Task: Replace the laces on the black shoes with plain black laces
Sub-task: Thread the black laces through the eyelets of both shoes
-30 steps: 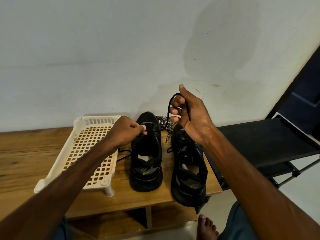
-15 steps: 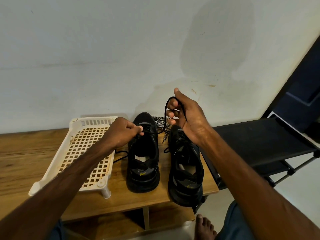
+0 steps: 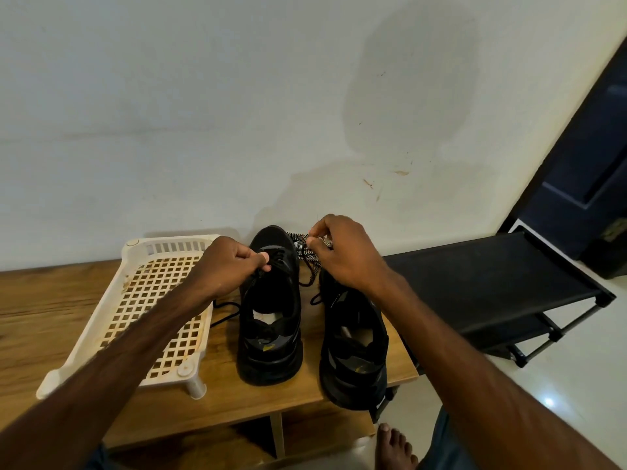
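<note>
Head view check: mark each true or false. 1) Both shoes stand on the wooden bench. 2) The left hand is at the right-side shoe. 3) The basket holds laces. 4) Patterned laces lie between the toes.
1) True: left shoe and right shoe stand on the bench.
2) False: the left hand pinches a black lace at the left shoe.
3) False: the basket holds nothing.
4) True: patterned laces lie there, at the right hand.

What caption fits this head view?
Both hands, left hand and right hand, thread a black lace into the left shoe.
</note>
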A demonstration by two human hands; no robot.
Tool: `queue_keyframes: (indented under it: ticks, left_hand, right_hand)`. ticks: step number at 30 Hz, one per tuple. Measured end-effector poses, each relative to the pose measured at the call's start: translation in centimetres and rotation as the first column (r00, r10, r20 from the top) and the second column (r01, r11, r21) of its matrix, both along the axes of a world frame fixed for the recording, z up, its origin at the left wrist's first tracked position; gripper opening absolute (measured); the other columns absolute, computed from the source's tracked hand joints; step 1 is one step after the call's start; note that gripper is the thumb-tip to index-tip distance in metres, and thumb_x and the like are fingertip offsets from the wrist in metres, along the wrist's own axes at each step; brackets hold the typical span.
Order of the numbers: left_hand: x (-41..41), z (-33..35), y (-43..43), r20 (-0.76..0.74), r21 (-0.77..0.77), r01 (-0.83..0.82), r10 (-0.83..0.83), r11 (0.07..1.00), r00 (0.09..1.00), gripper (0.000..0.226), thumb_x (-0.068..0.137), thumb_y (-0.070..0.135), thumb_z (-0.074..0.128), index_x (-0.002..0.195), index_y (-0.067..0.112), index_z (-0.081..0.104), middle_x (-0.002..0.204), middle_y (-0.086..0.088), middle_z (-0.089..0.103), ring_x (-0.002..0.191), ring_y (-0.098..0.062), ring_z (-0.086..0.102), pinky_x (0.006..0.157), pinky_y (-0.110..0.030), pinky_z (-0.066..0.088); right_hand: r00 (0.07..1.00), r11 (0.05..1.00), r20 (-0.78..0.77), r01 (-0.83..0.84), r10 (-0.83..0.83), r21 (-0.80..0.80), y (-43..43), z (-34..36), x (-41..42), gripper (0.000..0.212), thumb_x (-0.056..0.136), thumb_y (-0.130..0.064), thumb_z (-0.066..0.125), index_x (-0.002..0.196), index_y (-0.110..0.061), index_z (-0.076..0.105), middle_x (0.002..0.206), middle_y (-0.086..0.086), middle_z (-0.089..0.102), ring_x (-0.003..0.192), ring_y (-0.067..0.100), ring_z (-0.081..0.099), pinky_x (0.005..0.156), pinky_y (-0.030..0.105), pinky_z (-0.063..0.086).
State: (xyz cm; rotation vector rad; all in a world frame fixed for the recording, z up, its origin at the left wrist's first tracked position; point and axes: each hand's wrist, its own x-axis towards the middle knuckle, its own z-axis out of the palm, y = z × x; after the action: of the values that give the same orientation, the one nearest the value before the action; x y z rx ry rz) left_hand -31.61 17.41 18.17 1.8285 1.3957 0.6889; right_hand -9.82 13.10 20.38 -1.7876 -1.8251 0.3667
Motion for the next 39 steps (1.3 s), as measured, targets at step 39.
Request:
queue_keyframes:
  ticks: [39]
  left_hand:
    - [-3.0,-1.0,0.9,0.114,-0.103,-0.052,0.064,0.993,0.991,0.019,0.068,0.035,0.092,0.078,0.021,0.084,0.082,0.011,0.079,0.092,-0.001,0.070,0.080,-0.020,0.048]
  right_hand:
    - [0.983,0.979,-0.085,-0.170,0.162,-0.109,1.1,-1.1,-0.3,0.006,0.080,-0.025,0.087,0.082,-0.021,0.084,0.078,-0.008,0.078,0.073,0.002,0.071,0.067,0.017,0.056]
